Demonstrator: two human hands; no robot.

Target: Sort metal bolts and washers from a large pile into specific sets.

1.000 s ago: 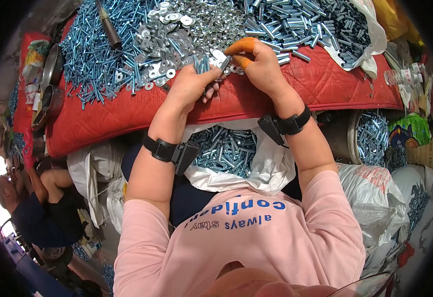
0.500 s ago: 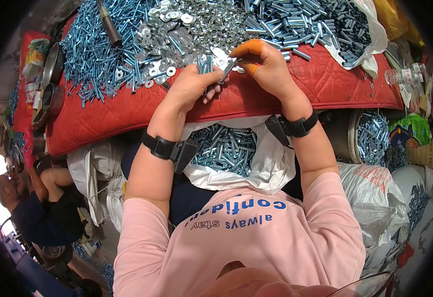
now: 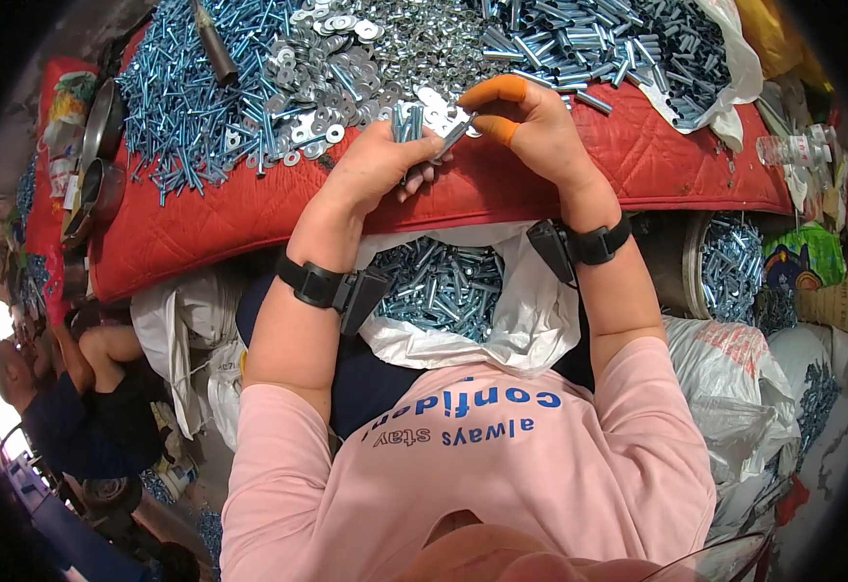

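Observation:
My left hand (image 3: 377, 167) is closed around several shiny metal sleeve bolts (image 3: 407, 124), over the near edge of the red quilted pad (image 3: 540, 184). One bolt (image 3: 453, 137) sticks out from its thumb toward my right hand. Orange finger covers sit on the thumb and forefinger of my right hand (image 3: 545, 136), which are curled toward each other at that bolt's outer end. Whatever is between those fingertips is too small to make out. Beyond the hands lie loose washers (image 3: 335, 133) and a heap of small nuts (image 3: 434, 48).
Long bluish bolts (image 3: 186, 97) are heaped at the far left, metal sleeves (image 3: 579, 44) at the far right. Below my hands, an open white sack (image 3: 540, 330) holds similar bolts. A bucket (image 3: 686, 267) of metal parts stands right. Another person (image 3: 84, 407) sits at left.
My right hand has shifted slightly right, and its fingertips have moved outward along with the end of the bolt. My left hand stays nearly in place, still holding its bundle.

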